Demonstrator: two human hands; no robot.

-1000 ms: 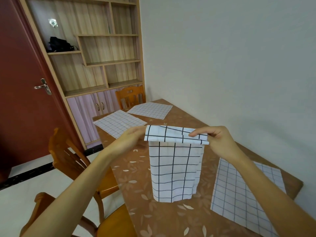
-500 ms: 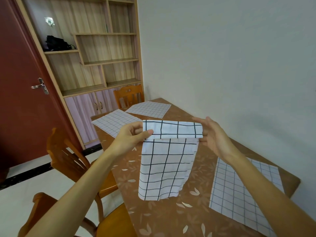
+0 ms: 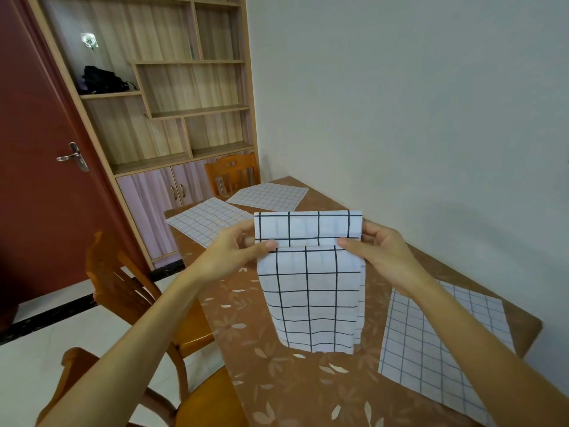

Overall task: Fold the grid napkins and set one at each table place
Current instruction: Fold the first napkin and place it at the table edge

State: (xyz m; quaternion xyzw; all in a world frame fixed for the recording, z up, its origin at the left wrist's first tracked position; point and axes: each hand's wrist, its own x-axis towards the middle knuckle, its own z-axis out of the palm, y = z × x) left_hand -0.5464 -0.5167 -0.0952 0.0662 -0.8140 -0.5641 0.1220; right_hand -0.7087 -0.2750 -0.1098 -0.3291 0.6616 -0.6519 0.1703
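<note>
I hold a white napkin with a black grid (image 3: 311, 291) up above the brown leaf-patterned table (image 3: 277, 374). Its top edge is folded over towards me in a narrow band. My left hand (image 3: 237, 251) pinches the left end of that band and my right hand (image 3: 378, 251) pinches the right end. The rest of the napkin hangs down, its lower edge near the tabletop. Three finer-gridded cloths lie flat on the table: one at the near right (image 3: 443, 343) and two at the far end (image 3: 206, 220) (image 3: 271, 195).
Wooden chairs stand at the table's left side (image 3: 123, 291) and far end (image 3: 231, 171). A wooden shelf unit with cabinet doors (image 3: 172, 118) and a red door (image 3: 40, 155) fill the back left. A plain wall runs along the table's right side.
The folded band at the napkin's top has become squarer and tighter. Both hands now pinch its lower corners, thumbs in front. The hanging part swung back to hang straight.
</note>
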